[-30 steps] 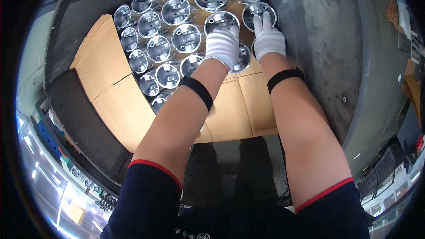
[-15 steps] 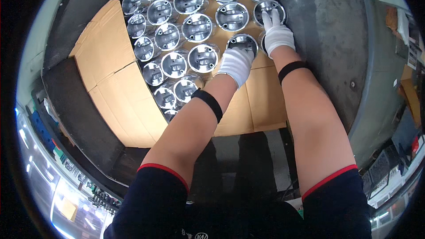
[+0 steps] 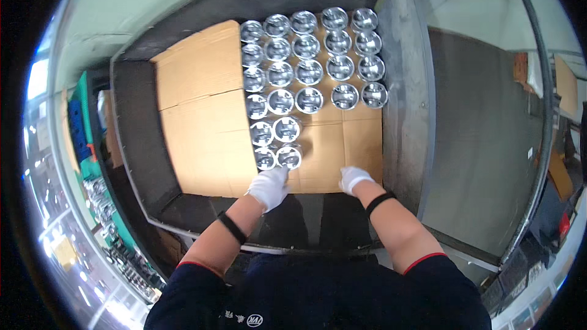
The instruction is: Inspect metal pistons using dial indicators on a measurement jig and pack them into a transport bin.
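Observation:
Silver metal pistons (image 3: 309,72) stand crown up in rows on a sheet of brown cardboard (image 3: 330,146). My left hand (image 3: 269,188), in a white glove, is just on the near side of the lowest piston (image 3: 288,157); whether it touches that piston I cannot make out. Its fingers look loosely stretched, and nothing shows in them. Over the near edge of the cardboard, apart from any piston, is my right hand (image 3: 354,179). This gloved hand is slightly blurred, its fingers bent and apart with nothing visible between them.
A dark-walled bin (image 3: 400,128) surrounds the cardboard. On the left, a folded cardboard flap (image 3: 205,104) lies beside the pistons. A grey panel in a metal frame (image 3: 477,128) is to the right. Beyond the bin's left side stands a green rack (image 3: 110,208) of metal parts.
Both hands have drawn back toward me from pistons in the right-hand columns, leaving those pistons standing. The view has pulled back, showing more of the bin.

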Tool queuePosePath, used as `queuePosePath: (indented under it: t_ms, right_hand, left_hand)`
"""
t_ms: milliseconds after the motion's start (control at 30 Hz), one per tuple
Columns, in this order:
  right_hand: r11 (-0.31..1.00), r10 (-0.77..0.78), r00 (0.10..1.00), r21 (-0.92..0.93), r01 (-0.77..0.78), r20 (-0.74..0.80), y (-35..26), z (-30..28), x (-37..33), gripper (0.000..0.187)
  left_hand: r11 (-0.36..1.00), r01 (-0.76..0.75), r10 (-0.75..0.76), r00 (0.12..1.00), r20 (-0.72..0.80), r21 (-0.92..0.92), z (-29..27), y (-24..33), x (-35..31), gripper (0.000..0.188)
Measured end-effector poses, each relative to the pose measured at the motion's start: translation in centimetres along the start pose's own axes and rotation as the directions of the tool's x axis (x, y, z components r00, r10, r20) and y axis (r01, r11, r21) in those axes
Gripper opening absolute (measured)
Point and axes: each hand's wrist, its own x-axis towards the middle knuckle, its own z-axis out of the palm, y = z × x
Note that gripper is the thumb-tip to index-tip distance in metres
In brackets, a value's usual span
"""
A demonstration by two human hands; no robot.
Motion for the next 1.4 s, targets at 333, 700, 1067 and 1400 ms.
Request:
queuePosePath:
  t_ms: [333, 700, 1067, 1400]
  right_hand:
    - [0.957, -0.201, 0.911, 0.127, 0.262, -0.360, -4.9, 4.9, -15.8, 0.045]
    - [0.991, 0.010, 0.769, 0.109, 0.077, -0.639, -18.8, 12.2, -25.5, 0.047]
    - [0.918, -0.278, 0.915, -0.361, 0.164, -0.291, -38.6, 17.5, -24.8, 0.050]
    - [0.779, -0.430, 0.887, -0.566, 0.272, -0.166, -54.4, 14.1, -14.9, 0.052]
  left_hand:
    - [0.989, 0.145, -0.138, 0.980, -0.142, 0.036, 0.7, -4.5, -20.6, 0.041]
    - [0.999, -0.017, 0.001, 0.909, -0.416, -0.034, 12.0, -19.3, -36.5, 0.044]
    - [0.930, 0.198, -0.359, 0.673, -0.647, -0.309, 13.1, -37.2, -50.3, 0.045]
    - [0.758, 0.406, -0.640, 0.617, -0.459, -0.510, 10.9, -44.7, -60.1, 0.047]
